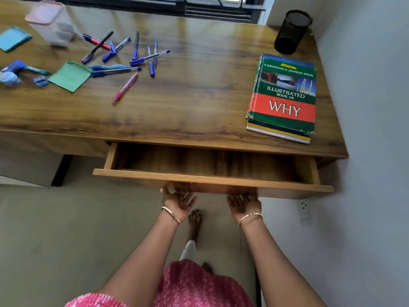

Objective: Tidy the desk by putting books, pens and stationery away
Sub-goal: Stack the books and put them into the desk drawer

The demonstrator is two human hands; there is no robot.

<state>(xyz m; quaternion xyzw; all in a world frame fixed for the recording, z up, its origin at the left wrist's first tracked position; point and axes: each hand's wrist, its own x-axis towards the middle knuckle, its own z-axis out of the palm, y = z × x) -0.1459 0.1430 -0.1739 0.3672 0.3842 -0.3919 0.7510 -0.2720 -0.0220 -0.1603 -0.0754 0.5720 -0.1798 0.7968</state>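
Observation:
A wooden desk (199, 103) has its drawer (212, 179) pulled open, and what shows of the inside is bare. My left hand (177, 200) and my right hand (243, 204) are palm up under the drawer front, fingers hooked beneath its lower edge and hidden there. A stack of books (283, 98) with "Illustrated Book of Why" on top lies at the desk's right. Several blue pens (124, 56) and a pink pen (125, 88) are scattered at the left, beside a green sticky-note pad (70, 75) and a teal pad (13, 38).
A black mesh pen holder (292, 32) stands in the far right corner by the wall. A clear plastic box with a pink lid (52, 23) and small blue stationery items (13, 72) sit far left. My foot (194, 220) is below the drawer. A wall socket (306, 209) is at the right.

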